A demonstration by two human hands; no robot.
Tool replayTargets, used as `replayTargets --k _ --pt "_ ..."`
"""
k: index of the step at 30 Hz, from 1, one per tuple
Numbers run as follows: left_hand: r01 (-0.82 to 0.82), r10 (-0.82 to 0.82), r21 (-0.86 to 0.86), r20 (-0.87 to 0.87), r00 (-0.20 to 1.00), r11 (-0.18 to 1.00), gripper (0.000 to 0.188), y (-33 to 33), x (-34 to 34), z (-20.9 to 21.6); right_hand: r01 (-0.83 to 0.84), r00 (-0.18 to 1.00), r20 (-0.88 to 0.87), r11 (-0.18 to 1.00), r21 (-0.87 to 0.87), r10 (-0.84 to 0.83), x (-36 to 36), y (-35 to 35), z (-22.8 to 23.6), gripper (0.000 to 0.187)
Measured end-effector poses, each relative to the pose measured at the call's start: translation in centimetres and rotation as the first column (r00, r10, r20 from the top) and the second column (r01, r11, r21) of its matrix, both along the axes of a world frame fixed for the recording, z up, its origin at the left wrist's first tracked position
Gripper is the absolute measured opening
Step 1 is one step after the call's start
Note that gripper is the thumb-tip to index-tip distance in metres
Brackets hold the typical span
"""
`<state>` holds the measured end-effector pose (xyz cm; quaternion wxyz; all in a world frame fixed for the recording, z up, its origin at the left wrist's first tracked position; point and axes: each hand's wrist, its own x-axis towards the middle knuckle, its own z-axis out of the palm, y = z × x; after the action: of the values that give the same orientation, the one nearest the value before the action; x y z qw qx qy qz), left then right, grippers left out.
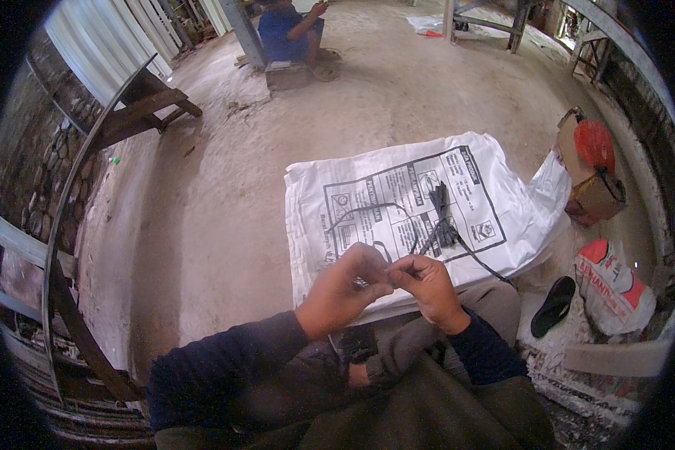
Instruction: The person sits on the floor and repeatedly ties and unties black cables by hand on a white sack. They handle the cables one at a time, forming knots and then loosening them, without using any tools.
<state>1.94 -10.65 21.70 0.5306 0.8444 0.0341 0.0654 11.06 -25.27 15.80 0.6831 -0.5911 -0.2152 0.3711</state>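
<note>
My left hand and my right hand meet fingertip to fingertip above the near edge of a white printed sack. Both are closed in a pinch; what sits between the fingers is too small to make out. A thin dark strand loops up just behind my left fingers, its ends hidden by the hand. Beyond my right hand, a tied bundle of black flat cord lies on the sack, with one length trailing toward my right knee. Another black strand curves across the print on the left.
To the right are a cardboard box with a red bag, a black sandal and a red-and-white sack. A wooden bench stands at far left. Another person in blue sits at the back by a post.
</note>
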Motion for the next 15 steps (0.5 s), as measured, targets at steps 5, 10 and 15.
replayTargets --k 5,10,15 --pt "-0.002 0.002 -0.091 -0.005 1.0 0.996 0.033 0.1 -0.1 0.3 -0.042 0.995 0.095 0.997 0.072 0.035 -0.1 -0.3 1.4 0.013" --pt "0.001 -0.012 -0.183 -0.061 0.998 0.983 0.037 -0.1 -0.3 0.5 -0.114 0.984 0.146 0.989 0.091 0.1 0.4 -0.6 1.8 0.013" --pt "0.0 -0.01 -0.168 -0.058 0.998 0.986 0.037 -0.2 -0.3 0.4 -0.148 0.97 0.203 0.986 0.075 0.13 0.7 -0.8 1.7 0.013"
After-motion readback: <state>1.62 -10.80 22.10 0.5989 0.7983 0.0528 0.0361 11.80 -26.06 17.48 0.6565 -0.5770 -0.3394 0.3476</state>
